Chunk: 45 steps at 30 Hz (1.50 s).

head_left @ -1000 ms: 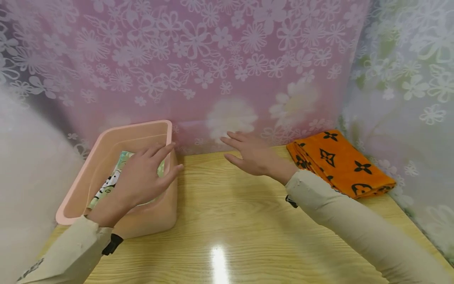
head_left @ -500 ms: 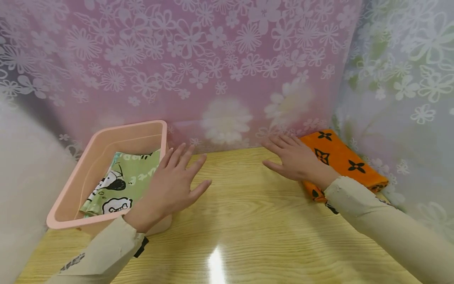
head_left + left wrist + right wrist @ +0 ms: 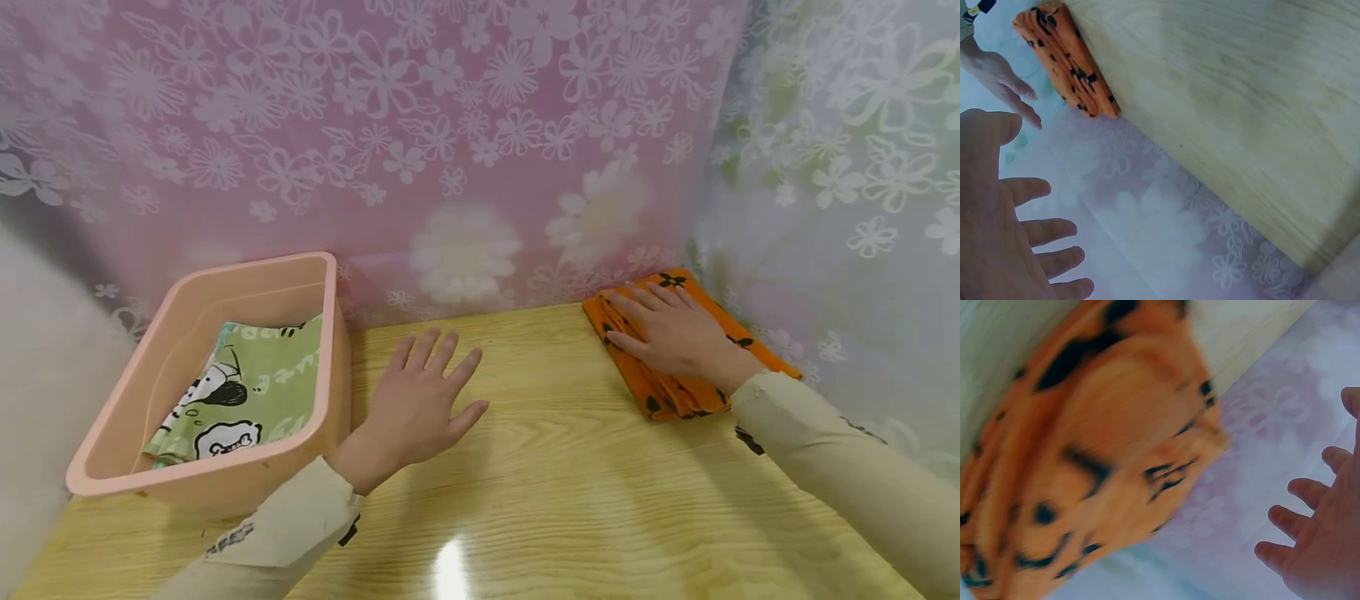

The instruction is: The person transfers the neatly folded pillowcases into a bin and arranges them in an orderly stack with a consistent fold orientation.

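Note:
In the head view my right hand [image 3: 671, 333] is over a folded orange towel [image 3: 633, 379] with black flower-like motifs, at the back right of the table. In the right wrist view a gap shows between the spread fingers [image 3: 1288, 522] and the orange towel [image 3: 1122, 456]. Fingers spread and holding nothing, my left hand [image 3: 416, 404] is above the table just right of a pink plastic basin [image 3: 330, 333]. Inside the basin lies a folded green cloth [image 3: 273, 375] with a cartoon dog and lettering.
The wood-grain table [image 3: 525, 467] backs onto a pink flowered curtain [image 3: 450, 167]. A pale flowered curtain [image 3: 840, 250] closes off the right side. The basin stands at the table's left.
Both hands have moved to the right: the left from over the basin to beside it, the right from mid-table to over the orange towel. The view has shifted slightly right.

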{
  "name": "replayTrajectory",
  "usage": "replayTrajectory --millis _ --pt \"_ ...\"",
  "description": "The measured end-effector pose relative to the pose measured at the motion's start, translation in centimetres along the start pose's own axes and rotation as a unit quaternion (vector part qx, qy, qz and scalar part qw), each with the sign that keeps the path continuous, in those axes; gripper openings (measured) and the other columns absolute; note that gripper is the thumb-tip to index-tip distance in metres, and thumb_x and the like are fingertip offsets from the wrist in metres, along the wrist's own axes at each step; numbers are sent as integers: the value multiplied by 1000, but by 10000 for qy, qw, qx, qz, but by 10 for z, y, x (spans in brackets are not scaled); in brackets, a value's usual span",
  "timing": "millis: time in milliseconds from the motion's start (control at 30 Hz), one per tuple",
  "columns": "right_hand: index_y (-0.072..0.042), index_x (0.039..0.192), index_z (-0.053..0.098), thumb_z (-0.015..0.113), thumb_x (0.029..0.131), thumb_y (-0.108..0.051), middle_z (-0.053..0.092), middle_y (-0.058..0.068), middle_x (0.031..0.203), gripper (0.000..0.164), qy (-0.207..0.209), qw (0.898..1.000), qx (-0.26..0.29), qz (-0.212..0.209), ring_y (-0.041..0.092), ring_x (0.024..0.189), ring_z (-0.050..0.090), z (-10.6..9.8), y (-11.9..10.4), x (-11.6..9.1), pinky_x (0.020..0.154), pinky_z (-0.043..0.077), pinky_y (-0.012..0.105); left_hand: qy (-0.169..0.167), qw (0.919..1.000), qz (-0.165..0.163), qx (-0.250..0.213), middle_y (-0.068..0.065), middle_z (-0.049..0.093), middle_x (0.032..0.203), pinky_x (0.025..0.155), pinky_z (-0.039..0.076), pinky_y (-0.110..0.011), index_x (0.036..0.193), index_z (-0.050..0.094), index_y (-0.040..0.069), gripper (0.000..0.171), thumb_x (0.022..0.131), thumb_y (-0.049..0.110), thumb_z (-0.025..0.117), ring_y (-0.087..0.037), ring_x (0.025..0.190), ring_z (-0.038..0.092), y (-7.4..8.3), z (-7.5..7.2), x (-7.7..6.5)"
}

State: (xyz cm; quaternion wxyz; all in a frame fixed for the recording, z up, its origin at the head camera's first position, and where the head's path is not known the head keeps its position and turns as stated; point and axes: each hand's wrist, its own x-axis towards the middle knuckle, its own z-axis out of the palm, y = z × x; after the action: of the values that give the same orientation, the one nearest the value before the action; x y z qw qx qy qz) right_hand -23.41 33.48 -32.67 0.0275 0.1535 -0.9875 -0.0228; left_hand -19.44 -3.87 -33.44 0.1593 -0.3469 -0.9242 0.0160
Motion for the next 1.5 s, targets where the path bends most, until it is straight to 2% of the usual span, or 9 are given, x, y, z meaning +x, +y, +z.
replayTrajectory --millis 167,467,733,900,1133,1333,1500 --pt "-16 153 22 39 97 -58 17 20 155 73 -117 9993 217 292 45 138 15 4 30 -8 107 9 64 -36 10000 45 49 -12 39 146 109 25 -52 145 44 23 60 95 57 41 -33 135 31 9 17 11" --pt "-14 155 11 35 97 -58 13 26 154 76 -332 9923 838 847 53 134 14 16 72 -22 105 11 65 -254 9992 53 -304 -11 42 144 106 29 -51 145 44 22 58 97 55 40 -32 132 37 24 39 28" --pt "-11 155 6 31 99 -56 14 32 151 75 -508 9832 1358 1107 56 132 12 24 102 -30 101 12 69 -519 9966 -227 -604 -11 43 144 104 33 -50 145 42 21 57 98 53 38 -31 130 39 33 52 40" --pt "-11 154 2 30 100 -54 9 33 151 75 -641 9750 1729 1238 58 130 13 28 115 -34 98 14 71 -629 9956 -282 -641 -9 43 144 103 34 -49 146 41 23 58 98 54 35 -30 131 39 40 57 50" --pt "-2 152 -1 28 102 -51 8 38 148 76 -803 9656 2096 1313 61 128 13 37 129 -35 98 15 71 -789 9955 -82 -519 -9 39 147 106 30 -49 148 38 26 59 98 57 33 -30 133 35 53 64 63" --pt "4 150 -4 28 102 -49 2 40 147 78 -949 9537 2484 1404 61 129 8 44 134 -34 100 12 70 -941 9943 -10 -494 -8 36 149 108 25 -51 149 36 28 59 98 58 31 -30 135 32 59 71 67" --pt "7 149 -3 29 102 -49 7 44 143 79 -1017 9483 2554 1583 63 125 14 42 136 -38 98 17 70 -916 9944 24 -523 -8 38 148 107 27 -51 148 38 28 59 98 58 31 -30 134 34 63 74 70"
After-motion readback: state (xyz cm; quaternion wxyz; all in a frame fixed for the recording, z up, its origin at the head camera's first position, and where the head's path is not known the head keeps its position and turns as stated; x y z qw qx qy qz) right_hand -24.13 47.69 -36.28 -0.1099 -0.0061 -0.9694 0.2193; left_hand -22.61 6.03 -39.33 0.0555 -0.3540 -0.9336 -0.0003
